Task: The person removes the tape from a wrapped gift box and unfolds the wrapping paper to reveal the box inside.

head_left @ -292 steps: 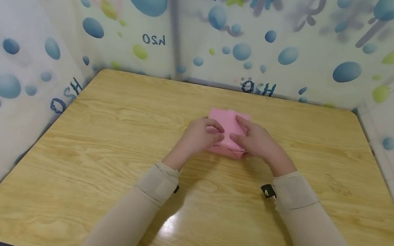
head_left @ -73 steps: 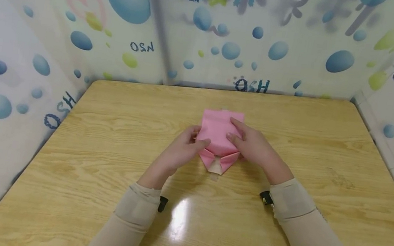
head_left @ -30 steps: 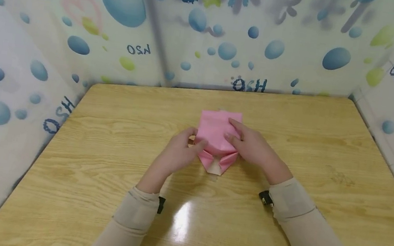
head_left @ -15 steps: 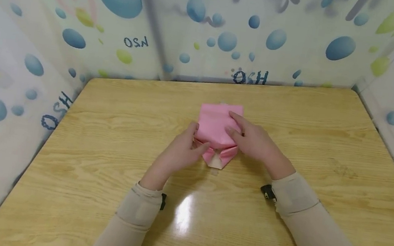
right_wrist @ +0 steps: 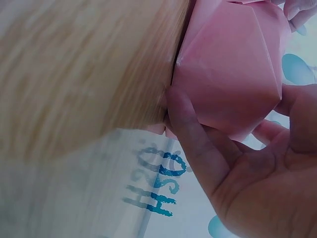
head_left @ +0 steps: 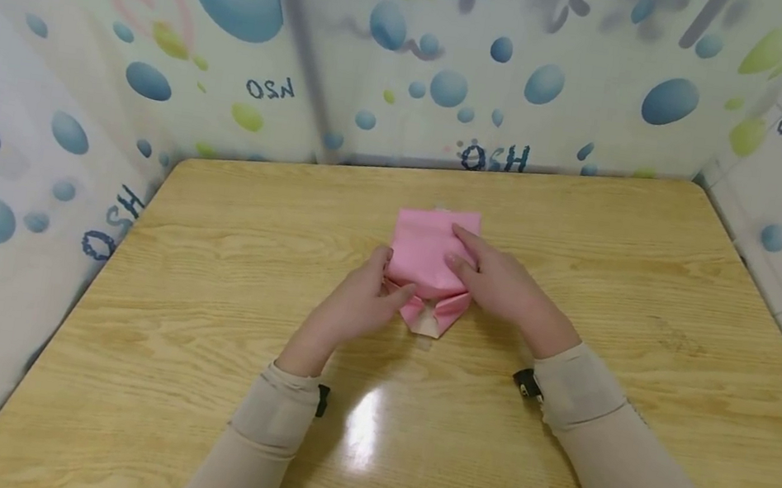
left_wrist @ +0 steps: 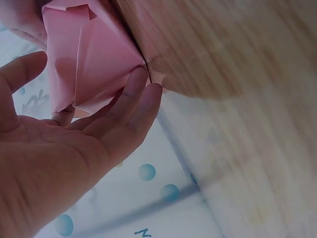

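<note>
A pink paper-wrapped box (head_left: 428, 249) lies on the wooden table. Folded pink flaps (head_left: 453, 309) stick out at its near end, with a pale inner strip showing between them. My left hand (head_left: 360, 302) holds the near left corner, fingers along the side and thumb over the flap. In the left wrist view, fingertips (left_wrist: 138, 79) press low on the creased paper while the thumb stands at its upper edge. My right hand (head_left: 505, 289) grips the right side, thumb and forefinger on top. The right wrist view shows its other fingers (right_wrist: 181, 101) against the lower side.
The wood-grain table (head_left: 244, 273) reaches back to a white wall sheet (head_left: 447, 60) printed with blue and green bubbles. A small black clip (head_left: 527, 384) hangs at the right cuff. A bright reflection lies in front of the box.
Since the oldest frame, my left hand has gone from the top of the box to its left corner, and the near-end flaps have come to stick out. Almost nothing differs over the last second.
</note>
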Motion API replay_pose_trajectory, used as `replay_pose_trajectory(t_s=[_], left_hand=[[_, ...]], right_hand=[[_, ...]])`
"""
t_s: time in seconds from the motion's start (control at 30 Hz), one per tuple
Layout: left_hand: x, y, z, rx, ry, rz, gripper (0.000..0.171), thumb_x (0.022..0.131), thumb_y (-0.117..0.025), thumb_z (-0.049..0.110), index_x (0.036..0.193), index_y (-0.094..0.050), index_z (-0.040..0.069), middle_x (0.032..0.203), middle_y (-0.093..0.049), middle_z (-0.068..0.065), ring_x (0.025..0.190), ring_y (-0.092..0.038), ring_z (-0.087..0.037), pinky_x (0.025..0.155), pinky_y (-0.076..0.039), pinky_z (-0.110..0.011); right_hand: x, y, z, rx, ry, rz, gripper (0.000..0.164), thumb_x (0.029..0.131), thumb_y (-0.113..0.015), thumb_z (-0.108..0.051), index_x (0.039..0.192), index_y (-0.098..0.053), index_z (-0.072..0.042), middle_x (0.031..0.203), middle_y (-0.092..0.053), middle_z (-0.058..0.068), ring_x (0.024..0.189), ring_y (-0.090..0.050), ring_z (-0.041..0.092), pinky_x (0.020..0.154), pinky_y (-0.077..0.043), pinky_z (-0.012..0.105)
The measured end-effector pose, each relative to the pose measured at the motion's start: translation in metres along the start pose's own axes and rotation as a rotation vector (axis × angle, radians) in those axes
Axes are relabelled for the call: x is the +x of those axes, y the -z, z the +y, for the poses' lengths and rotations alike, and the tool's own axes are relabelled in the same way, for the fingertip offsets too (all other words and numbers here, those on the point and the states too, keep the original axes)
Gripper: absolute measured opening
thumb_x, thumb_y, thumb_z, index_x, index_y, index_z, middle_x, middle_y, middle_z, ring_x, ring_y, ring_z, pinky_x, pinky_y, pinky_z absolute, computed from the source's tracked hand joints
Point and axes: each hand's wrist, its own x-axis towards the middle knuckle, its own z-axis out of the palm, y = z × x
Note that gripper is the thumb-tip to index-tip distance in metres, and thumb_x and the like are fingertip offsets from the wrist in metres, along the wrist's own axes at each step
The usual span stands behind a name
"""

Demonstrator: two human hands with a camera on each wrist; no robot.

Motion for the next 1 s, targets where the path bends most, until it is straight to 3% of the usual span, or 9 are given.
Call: replay_pose_trajectory(t_s=[0.5,0.73,1.0], left_hand=[[0.0006,-0.0012,0.0014,0.014,0.002,-0.001,0.051,0.107,-0.064,0.026,0.144,-0.041,0.000,0.115,-0.068,-0.015,0.091,-0.064,-0.020,0.074,-0.053,-0.029],[0.0006,-0.0017,0.0005,0.022,0.012,-0.001,0.054,0.107,-0.064,0.027,0.146,-0.040,0.000,0.113,-0.067,-0.014,0.089,-0.062,-0.020,0.072,-0.052,-0.029],[0.0004,-0.0014,-0.0001,0.034,0.003,-0.003,0.057,0.107,-0.064,0.028,0.149,-0.038,0.000,0.112,-0.066,-0.014,0.087,-0.061,-0.020,0.072,-0.051,-0.030]], right_hand=[[0.0014,-0.0010,0.0022,0.016,-0.003,0.006,0.066,0.114,-0.042,-0.049,0.172,-0.020,-0.025,0.172,-0.035,0.019,0.160,-0.033,0.041,0.128,-0.031,0.062],[0.0011,-0.0010,0.0034,0.026,0.002,0.010,0.067,0.113,-0.044,-0.049,0.172,-0.022,-0.026,0.166,-0.044,0.020,0.148,-0.048,0.040,0.123,-0.039,0.059],[0.0024,0.0002,0.0054,0.027,0.001,0.009,0.068,0.112,-0.045,-0.052,0.171,-0.023,-0.028,0.171,-0.037,0.018,0.160,-0.033,0.040,0.128,-0.030,0.062]])
